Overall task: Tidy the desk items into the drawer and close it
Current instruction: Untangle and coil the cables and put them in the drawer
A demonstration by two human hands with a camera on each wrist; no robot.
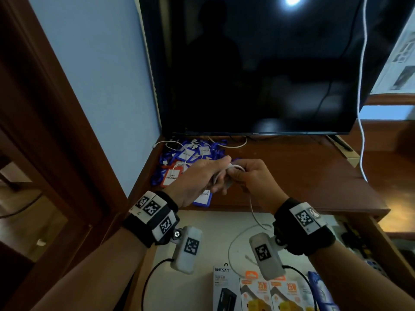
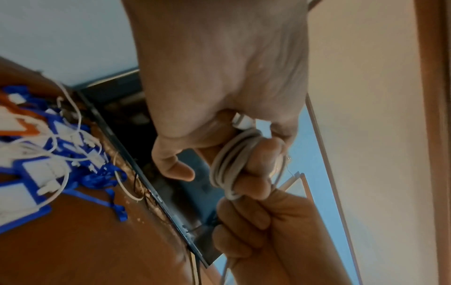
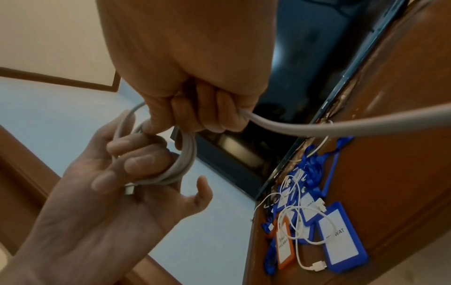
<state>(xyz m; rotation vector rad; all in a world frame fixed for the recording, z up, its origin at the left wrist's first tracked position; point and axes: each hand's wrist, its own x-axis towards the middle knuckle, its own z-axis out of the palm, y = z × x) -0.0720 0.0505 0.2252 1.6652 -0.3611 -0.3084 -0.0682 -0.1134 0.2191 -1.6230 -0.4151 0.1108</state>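
My two hands meet above the desk's front edge on one white cable (image 1: 233, 168). The left hand (image 1: 208, 176) has the cable looped in a coil (image 2: 231, 162) round its curled fingers, with a plug (image 3: 129, 190) lying against its palm. My right hand (image 1: 249, 176) grips the cable's free length (image 3: 317, 127) in a fist right beside the coil (image 3: 186, 160). The tail (image 1: 252, 209) hangs down into the open drawer (image 1: 202, 223). A heap of blue and orange badge holders (image 1: 179, 162) with lanyards and thin white cables (image 3: 295, 227) lies at the desk's back left.
A dark TV screen (image 1: 258, 63) stands at the back of the desk. A white cord (image 1: 361, 86) hangs down its right side. Charger boxes (image 1: 258, 292) lie at the drawer's near end. A wall and a wooden door frame (image 1: 56, 131) stand to the left.
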